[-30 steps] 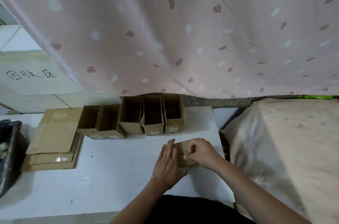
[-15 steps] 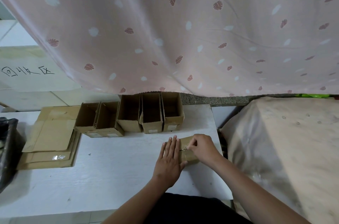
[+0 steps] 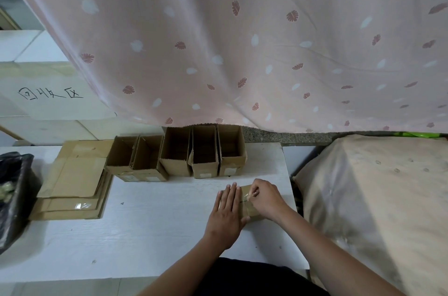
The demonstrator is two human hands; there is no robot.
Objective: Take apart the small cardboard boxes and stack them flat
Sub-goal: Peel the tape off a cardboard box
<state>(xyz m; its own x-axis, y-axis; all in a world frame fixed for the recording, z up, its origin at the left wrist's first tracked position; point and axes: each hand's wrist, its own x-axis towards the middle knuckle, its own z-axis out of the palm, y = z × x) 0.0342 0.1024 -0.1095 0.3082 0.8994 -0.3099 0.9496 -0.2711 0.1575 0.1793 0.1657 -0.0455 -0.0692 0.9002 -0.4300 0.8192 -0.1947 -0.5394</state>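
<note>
Five open boxes (image 3: 194,152) stand in a row along the table's (image 3: 145,228) back edge, with a flat cardboard stack (image 3: 72,179) toward its back left corner. Near the right edge, the small box (image 3: 246,192) lies under both hands: the left hand (image 3: 226,213) presses flat with straight fingers, the right hand (image 3: 265,198) pinches clear tape (image 3: 247,196) on its top. Bare tabletop spreads from the hands leftward along the front edge.

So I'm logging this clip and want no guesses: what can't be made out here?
Head view only:
- The small box: mostly covered by the left hand and right hand.
- What the right hand pinches: too small; tape or a flap.
- Black bag: cut off by the left edge.
- Labels on the open boxes: too small.
- Flattened stack: count unclear.
</note>
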